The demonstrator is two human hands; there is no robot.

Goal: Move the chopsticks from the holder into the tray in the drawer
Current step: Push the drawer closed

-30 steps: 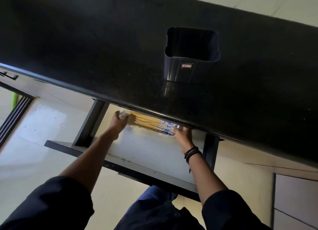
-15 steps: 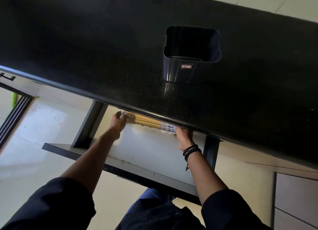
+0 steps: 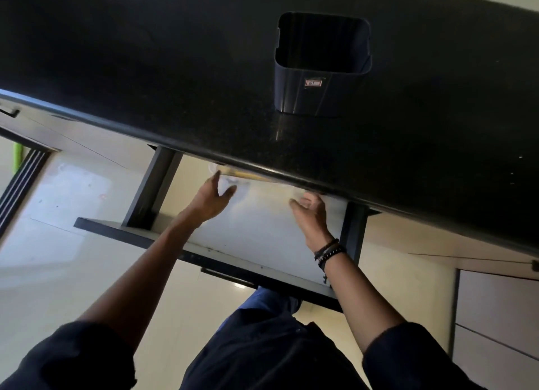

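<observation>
You're at the drop-off, I'd say: left hand (image 3: 211, 198) and right hand (image 3: 310, 211) are both spread loose, holding nothing. The chopsticks (image 3: 248, 175) lie just past your left fingertips in the drawer (image 3: 204, 257), half hidden under the countertop (image 3: 145, 69). The holder (image 3: 322, 69) looks empty, so next I'd guess you back out carefully and shut the drawer.

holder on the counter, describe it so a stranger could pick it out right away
Find the long black countertop above the open drawer. The holder stands upright on it. It is the only thing there: dark, square, open-topped, with a small red label.
</observation>
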